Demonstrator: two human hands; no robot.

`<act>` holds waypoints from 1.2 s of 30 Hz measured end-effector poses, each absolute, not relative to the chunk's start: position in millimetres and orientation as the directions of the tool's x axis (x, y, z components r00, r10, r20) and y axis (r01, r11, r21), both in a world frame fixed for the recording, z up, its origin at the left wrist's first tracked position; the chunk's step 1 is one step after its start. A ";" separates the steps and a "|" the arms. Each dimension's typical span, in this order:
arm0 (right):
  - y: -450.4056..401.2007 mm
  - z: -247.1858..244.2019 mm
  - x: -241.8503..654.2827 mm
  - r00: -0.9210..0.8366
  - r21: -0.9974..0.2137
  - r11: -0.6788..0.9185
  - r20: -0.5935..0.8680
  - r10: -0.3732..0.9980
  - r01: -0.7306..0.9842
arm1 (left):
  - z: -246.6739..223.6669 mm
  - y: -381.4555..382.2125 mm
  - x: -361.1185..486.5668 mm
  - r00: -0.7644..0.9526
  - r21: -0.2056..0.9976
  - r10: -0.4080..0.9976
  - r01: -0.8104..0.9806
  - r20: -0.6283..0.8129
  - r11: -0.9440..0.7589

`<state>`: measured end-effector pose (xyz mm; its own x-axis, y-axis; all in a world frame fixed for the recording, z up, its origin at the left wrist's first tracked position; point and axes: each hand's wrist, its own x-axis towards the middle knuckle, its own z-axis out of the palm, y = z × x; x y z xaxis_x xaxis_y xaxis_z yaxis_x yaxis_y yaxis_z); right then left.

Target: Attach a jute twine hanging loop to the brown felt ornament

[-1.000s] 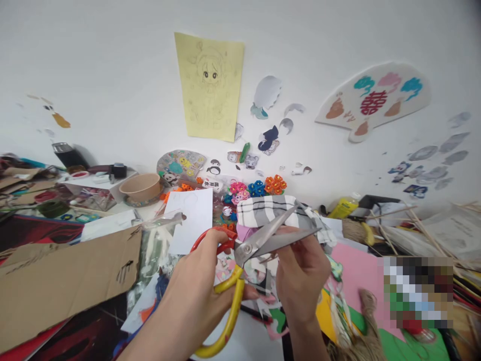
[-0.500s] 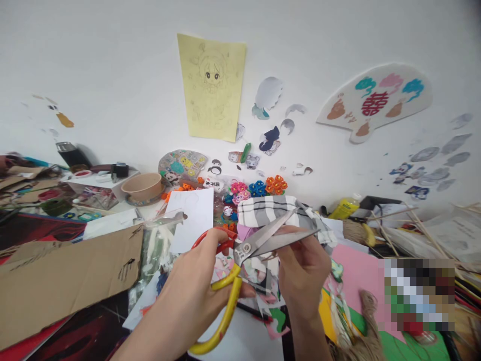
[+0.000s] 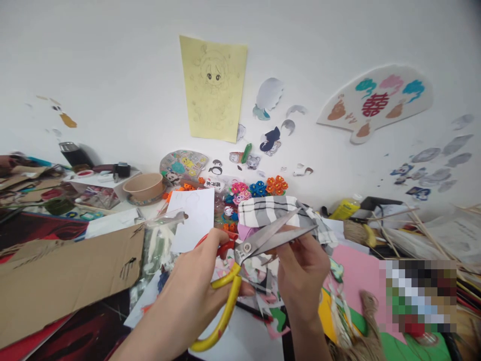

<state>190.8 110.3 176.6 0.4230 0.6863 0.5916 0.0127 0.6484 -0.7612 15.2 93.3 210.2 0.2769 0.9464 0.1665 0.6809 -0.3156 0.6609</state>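
My left hand (image 3: 199,278) is wrapped round the handles of a pair of scissors (image 3: 247,247), one handle red and the other yellow. Their metal blades are parted and point to the right. Behind the blade tips is my right hand (image 3: 302,271), its fingers curled together; what they pinch is hidden by the blades. A black-and-white checked cloth (image 3: 266,208) lies just beyond the blades. Paper scraps (image 3: 278,318) in green, pink and white lie below and between my hands.
Brown cardboard (image 3: 71,276) lies at the left, with a round tan pot (image 3: 143,186) behind it. Crocheted flowers (image 3: 276,185) stand by the wall. Pink paper (image 3: 361,281), twine (image 3: 370,321) and thin wooden sticks (image 3: 424,228) lie at the right.
My right hand and the scissors' blades have shifted very slightly. My left hand keeps its hold on the handles.
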 end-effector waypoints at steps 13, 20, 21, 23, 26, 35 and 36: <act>109.2 176.8 193.9 0.381 -0.741 0.670 0.633 0.673 0.046 | 209.7 90.9 10.3 0.273 0.613 0.938 0.711 0.212 -0.345; 111.3 173.4 193.2 0.380 -0.721 0.693 0.643 0.665 0.009 | 207.0 90.5 10.3 0.318 0.602 0.913 0.687 0.255 -0.407; 111.0 173.7 193.3 0.377 -0.722 0.692 0.645 0.665 0.014 | 206.7 90.7 10.1 0.313 0.602 0.917 0.692 0.245 -0.397; 109.8 174.8 193.5 0.370 -0.719 0.694 0.654 0.660 0.033 | 206.2 90.6 9.8 0.297 0.607 0.926 0.699 0.234 -0.378; 107.7 176.5 193.5 0.368 -0.713 0.699 0.666 0.649 0.057 | 205.6 89.6 9.5 0.294 0.613 0.928 0.697 0.230 -0.372; 107.8 176.8 192.9 0.362 -0.738 0.673 0.643 0.675 0.056 | 207.1 91.1 9.3 0.311 0.620 0.923 0.686 0.225 -0.382; 107.8 176.6 193.0 0.361 -0.740 0.670 0.639 0.679 0.051 | 207.4 91.3 9.3 0.313 0.617 0.923 0.688 0.221 -0.381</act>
<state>193.0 107.8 176.6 0.3607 0.6790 0.6395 0.0510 0.6702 -0.7404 9.3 91.3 207.4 0.3135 0.9235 0.2213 0.6883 -0.3815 0.6170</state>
